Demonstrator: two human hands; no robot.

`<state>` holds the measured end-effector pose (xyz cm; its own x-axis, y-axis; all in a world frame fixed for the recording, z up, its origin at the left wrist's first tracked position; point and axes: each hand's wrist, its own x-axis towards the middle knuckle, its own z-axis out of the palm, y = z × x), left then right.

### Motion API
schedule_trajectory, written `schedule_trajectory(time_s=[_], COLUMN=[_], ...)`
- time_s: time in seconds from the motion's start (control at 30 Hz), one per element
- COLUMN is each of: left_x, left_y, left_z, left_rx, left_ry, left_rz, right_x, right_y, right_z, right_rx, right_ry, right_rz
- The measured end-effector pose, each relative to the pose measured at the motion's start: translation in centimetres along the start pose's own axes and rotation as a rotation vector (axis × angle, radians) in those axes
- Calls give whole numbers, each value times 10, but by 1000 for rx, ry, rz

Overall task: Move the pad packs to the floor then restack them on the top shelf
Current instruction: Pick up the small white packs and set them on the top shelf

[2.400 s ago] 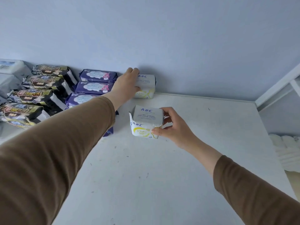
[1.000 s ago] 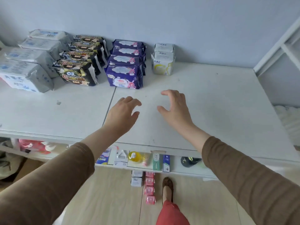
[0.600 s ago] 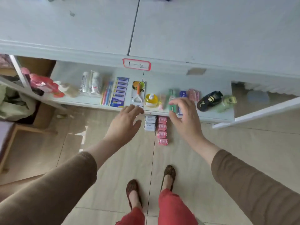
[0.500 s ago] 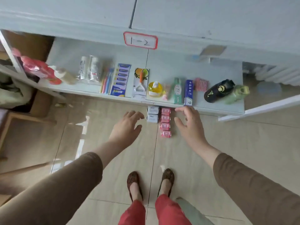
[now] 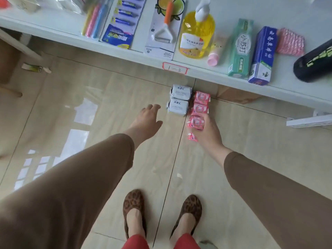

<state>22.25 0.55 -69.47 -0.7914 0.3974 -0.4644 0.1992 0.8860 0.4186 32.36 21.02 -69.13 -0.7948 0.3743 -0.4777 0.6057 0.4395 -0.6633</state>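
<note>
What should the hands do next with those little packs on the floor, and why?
Probably close the right hand on the nearest pink packs and lift them. It already reaches over that row, while the left hand hovers open beside the white ABC packs. All lie on the floor, waiting to be restacked.

glossy tiled floor (image 5: 111, 97), seemingly plastic-wrapped pad packs (image 5: 179, 105)

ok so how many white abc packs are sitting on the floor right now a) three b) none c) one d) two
d, two white ABC packs lie on the floor, one behind the other, just left of the row of pink packs and ahead of the left hand.
</note>
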Motion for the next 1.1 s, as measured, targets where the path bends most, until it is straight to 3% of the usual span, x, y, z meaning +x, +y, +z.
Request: schedule_trajectory(time_s=[0.27, 0.5, 0.6, 0.77, 0.93, 1.1], left_x=[125, 201, 224, 233, 212, 131], left_y=[-9, -3, 2, 4, -12, -31], left_z=[64, 86, 98, 116, 113, 69], left_rx=[-29, 18, 73, 31, -8, -68], left_ry=[92, 83, 2, 70, 97, 113], left_rz=[38, 110, 73, 35, -9, -34], right_x=[124, 144, 140, 140, 126, 40], right_y=[45, 69, 78, 76, 70, 74], right_z=[83, 116, 130, 149, 151, 96], right_rx=[-306, -655, -489, -182, -179, -47], right_ry=[70, 208, 136, 88, 32, -79], right_rz=[-229, -308, -289, -204, -163, -97])
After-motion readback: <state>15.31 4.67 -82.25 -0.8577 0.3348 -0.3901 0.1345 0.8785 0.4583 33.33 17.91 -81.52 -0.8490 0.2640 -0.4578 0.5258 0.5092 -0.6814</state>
